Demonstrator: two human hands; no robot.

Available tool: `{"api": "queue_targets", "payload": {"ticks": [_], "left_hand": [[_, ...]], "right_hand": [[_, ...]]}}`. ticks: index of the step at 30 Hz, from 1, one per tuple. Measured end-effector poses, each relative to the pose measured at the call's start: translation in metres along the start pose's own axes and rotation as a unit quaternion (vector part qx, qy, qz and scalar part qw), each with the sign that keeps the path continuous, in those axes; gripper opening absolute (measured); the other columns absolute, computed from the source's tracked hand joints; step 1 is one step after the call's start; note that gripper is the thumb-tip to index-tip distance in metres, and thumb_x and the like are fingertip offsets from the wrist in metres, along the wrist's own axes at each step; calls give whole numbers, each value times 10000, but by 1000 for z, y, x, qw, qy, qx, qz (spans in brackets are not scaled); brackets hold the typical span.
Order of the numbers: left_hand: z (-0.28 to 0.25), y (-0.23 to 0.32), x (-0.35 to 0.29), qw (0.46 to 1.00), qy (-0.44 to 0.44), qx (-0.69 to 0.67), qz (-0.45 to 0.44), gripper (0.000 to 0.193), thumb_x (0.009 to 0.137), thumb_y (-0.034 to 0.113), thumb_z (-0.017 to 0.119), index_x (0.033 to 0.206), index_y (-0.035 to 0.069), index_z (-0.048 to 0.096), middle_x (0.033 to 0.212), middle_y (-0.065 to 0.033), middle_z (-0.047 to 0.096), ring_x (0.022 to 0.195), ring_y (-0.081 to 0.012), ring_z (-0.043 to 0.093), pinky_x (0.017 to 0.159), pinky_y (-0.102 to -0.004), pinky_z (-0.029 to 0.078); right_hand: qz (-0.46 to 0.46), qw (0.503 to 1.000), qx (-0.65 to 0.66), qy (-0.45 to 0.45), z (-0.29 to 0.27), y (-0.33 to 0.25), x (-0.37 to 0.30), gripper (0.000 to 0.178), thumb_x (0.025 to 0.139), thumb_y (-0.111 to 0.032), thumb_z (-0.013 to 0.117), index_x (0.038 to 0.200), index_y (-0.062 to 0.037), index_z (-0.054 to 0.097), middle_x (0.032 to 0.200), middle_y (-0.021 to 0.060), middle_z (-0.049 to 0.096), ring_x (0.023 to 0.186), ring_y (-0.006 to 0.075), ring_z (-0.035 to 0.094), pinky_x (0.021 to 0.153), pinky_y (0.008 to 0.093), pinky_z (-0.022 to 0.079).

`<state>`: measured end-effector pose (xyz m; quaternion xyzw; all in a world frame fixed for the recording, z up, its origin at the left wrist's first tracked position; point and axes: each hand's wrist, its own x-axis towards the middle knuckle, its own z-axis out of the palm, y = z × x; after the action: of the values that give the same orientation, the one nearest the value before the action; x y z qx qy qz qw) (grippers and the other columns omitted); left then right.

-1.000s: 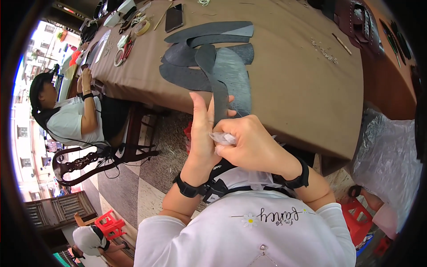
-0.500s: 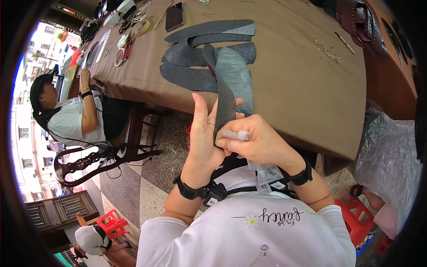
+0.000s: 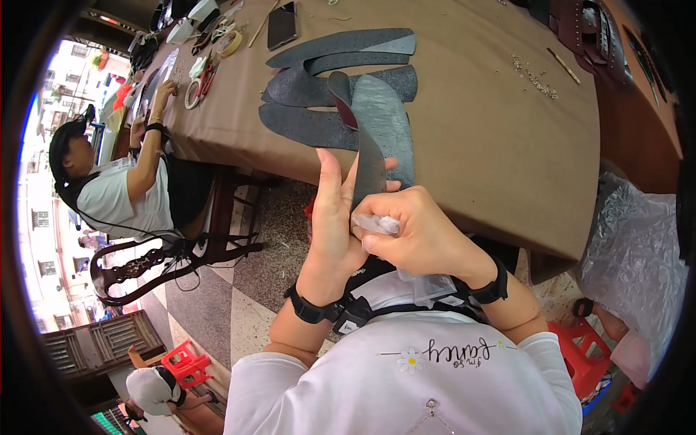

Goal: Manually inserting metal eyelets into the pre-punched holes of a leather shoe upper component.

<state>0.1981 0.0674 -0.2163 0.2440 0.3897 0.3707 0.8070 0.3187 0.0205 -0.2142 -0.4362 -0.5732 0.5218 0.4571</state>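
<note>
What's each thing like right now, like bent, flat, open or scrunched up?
Left hand: open, thumb up, against the strip
Right hand: closed, holding plastic
Clear plastic: scrunched
Dark strip: curved, twisted
Blue-grey piece: lying on the table
Phone: lying down, screen dark
Tape roll: lying on its side
Tablecloth: draped over the edge

Wearer's two hands (image 3: 335,221), one held strip (image 3: 370,165), one plastic wad (image 3: 382,224), one phone (image 3: 283,26)
</note>
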Motion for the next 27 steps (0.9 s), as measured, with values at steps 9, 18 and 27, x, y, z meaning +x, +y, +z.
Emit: {"api": "queue_targets", "payload": {"ticks": [9, 18, 27], "left_hand": [[3, 4, -1, 1000, 6, 0, 2, 844, 893, 682, 279, 1233, -67, 470, 1169, -192, 555, 1022, -273, 578, 882, -408, 495], [1, 3, 4, 1000, 12, 8, 8, 774, 892, 662, 342, 1183, -36, 504, 1105, -169, 584, 935, -252, 611, 823, -391, 526], [6, 5, -1, 999, 21, -13, 28, 759, 887, 675, 350, 1135, -25, 505, 1060, -101, 553, 949, -201, 559, 858, -349, 487]], "right_hand": [[28, 996, 86, 12, 2, 12, 1, 61, 746, 4, 589, 799, 3, 618, 641, 18, 581, 601, 54, 515, 547, 234, 426], [-63, 997, -47, 27, 1, 7, 3, 83, 717, 1, 625, 799, 8, 624, 620, 94, 588, 534, 129, 539, 518, 270, 430], [-4, 998, 53, 13, -1, 10, 8, 79, 735, -28, 604, 807, 0, 616, 620, 63, 588, 544, 104, 514, 550, 248, 419]]}}
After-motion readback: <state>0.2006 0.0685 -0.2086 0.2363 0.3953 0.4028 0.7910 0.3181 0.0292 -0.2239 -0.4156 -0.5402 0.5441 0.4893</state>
